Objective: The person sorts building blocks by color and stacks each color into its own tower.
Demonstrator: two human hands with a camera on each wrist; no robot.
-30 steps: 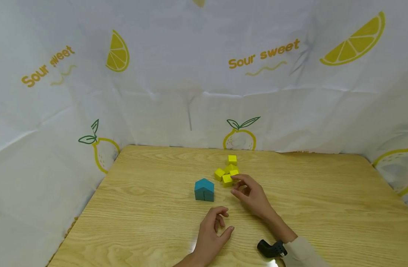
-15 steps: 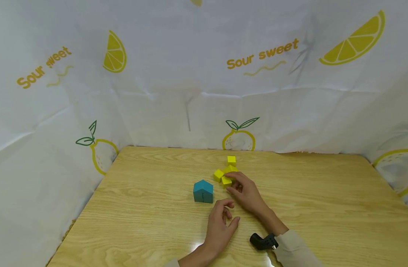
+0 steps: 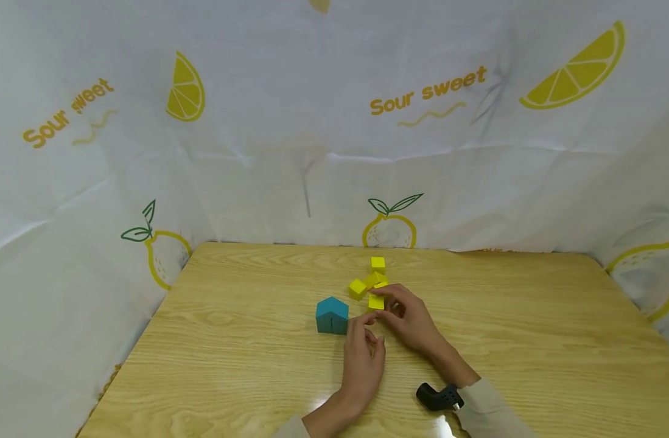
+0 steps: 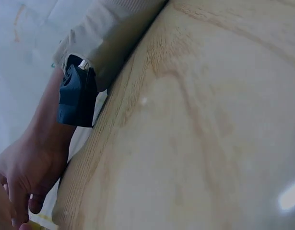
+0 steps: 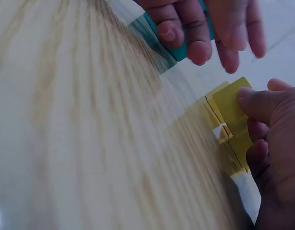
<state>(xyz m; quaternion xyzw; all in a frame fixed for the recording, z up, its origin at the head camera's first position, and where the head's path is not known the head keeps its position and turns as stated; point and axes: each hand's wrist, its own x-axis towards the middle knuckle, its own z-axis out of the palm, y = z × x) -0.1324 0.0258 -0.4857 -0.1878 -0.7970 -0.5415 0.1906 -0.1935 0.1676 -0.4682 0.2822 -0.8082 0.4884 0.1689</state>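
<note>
My right hand (image 3: 413,319) pinches a yellow cube (image 3: 376,302) between thumb and index finger, at the near side of the yellow group. The right wrist view shows my thumb flat on the face of that yellow cube (image 5: 232,103). My left hand (image 3: 363,359) hovers close by, fingers loosely bent and holding nothing. Its fingertips are near my right thumb and the right side of a blue house-shaped block stack (image 3: 332,316). Behind the left fingers, the right wrist view shows part of the blue stack (image 5: 182,51).
More yellow blocks lie around: a cube (image 3: 358,289) on the left, a cube (image 3: 378,264) at the back, and a wedge-like piece (image 3: 374,280) between them. All stand on a wooden table (image 3: 230,340). A white lemon-print cloth (image 3: 268,201) hangs behind it.
My right hand has moved slightly left and taken hold of the near cube, which has turned squarer and shifted a little right. My left hand has moved forward and right, closer to it.
</note>
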